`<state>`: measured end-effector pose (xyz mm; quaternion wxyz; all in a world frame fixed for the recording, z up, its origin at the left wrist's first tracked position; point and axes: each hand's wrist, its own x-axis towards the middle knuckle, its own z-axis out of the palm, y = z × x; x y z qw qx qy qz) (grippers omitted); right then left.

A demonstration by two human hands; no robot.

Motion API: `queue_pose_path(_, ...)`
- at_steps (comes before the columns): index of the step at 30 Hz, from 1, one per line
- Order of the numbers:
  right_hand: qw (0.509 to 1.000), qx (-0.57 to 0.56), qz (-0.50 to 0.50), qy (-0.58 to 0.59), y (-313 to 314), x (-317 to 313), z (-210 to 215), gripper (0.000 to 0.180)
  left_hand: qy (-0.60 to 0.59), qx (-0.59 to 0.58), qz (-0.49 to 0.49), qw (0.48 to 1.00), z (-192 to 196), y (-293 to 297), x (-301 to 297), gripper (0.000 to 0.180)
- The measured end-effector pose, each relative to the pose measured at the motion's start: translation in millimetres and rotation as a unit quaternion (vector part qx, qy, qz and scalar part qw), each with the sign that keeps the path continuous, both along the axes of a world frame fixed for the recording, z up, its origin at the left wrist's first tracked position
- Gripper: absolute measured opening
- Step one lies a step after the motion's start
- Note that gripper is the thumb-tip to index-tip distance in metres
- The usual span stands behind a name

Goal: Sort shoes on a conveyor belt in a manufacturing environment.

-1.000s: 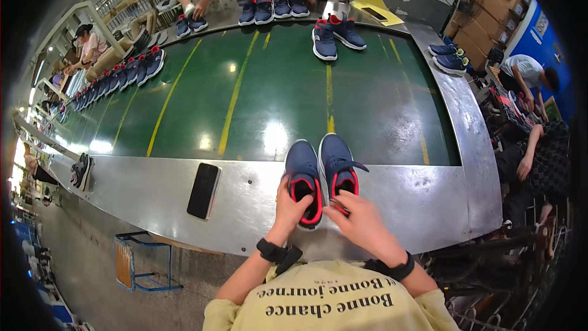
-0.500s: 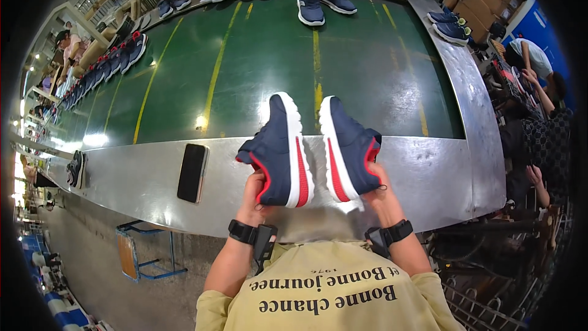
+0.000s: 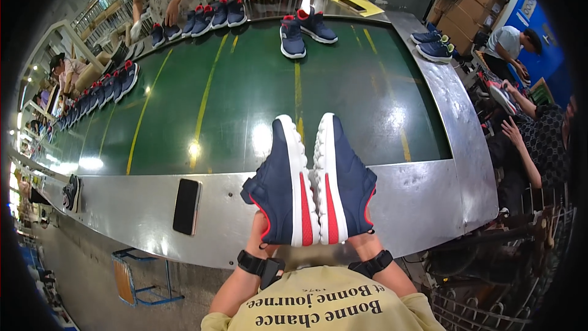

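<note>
Two navy sneakers with white soles and red trim stand toe-away in front of me, held up above the near metal edge. My left hand (image 3: 258,228) is closed on the left sneaker (image 3: 274,192), reaching in at its heel opening. My right hand (image 3: 365,244) grips the right sneaker (image 3: 351,191) the same way. The fingers of both hands are mostly hidden by the shoes. Each sole faces the other, and the two soles touch or almost touch along the middle and heel, with a narrow gap nearer the toes.
A green conveyor belt (image 3: 245,116) with yellow lines lies beyond a metal ledge (image 3: 429,208). A phone (image 3: 186,206) rests on the ledge. A navy pair (image 3: 293,40) stands on the far belt, another pair (image 3: 435,49) at right. Sneakers line the left (image 3: 125,83). Co-workers stand around.
Both sneakers have come together, sole toward sole, closing the gap between them. The view has shifted so the belt sits lower. A yellow sheet now shows at the far side.
</note>
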<state>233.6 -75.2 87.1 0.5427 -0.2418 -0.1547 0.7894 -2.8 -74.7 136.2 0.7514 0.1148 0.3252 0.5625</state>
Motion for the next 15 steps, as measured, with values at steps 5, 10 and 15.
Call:
queue_pose_path(5, 0.997, 0.040, -0.014, -0.061, -3.5, -13.4, 3.7, 0.038, 0.021, -0.053, 0.038, 0.998, -0.4, -4.9, 0.1, 0.040)
queue_pose_path(10, 0.990, 0.062, -0.024, -0.124, 2.2, -8.8, 7.2, 0.039, 0.048, -0.138, 0.025, 0.989, 2.2, 2.0, 3.2, 0.041)
queue_pose_path(15, 0.976, 0.077, -0.032, -0.201, -67.2, 43.9, -22.8, 0.039, -0.041, -0.094, 0.039, 0.994, -11.2, -0.8, -8.7, 0.045)
